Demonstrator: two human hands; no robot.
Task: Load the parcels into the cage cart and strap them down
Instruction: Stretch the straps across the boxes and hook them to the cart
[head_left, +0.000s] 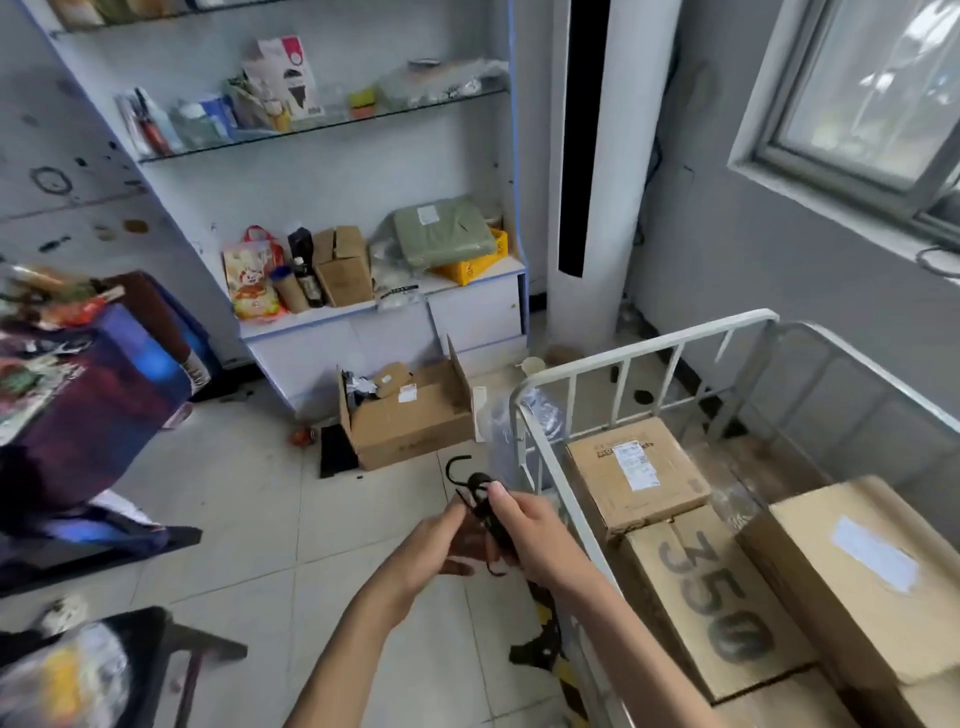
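**Inspector A:** Beside the white cage cart (644, 358), over the tiled floor (249, 499), both hands are raised and working one item. The right hand (530, 525) is closed round a bundled black strap (491, 512), thumb pressed on top of the bundle. A black hook (457, 467) curves up from its upper end.

**Inspector B:** And the left hand (441, 545)?

**Inspector A:** Cupped under the same bundle, fingers curled loosely against its lower part. Whether it grips firmly or only supports, I cannot tell. A further length of black strap with a buckle hangs below the right forearm, just outside the cart rail.

**Inspector B:** State of the load?

**Inspector A:** Cardboard parcels lie inside the cart. One with a white shipping label (636, 467) sits at the far end; touching it on the near side is a parcel marked "350" (711, 597); a larger parcel with a pale tape patch (872, 561) lies to the right, touching the "350" one. No strap lies across them.

**Inspector B:** Surroundings?

**Inspector A:** An open carton (410, 415) stands on the floor just left of the cart's far corner, with small packets inside. Behind it a white shelf unit (363, 312) carries boxes, bags and bottles. The picture is blurred at the left edge; items there are not identifiable.
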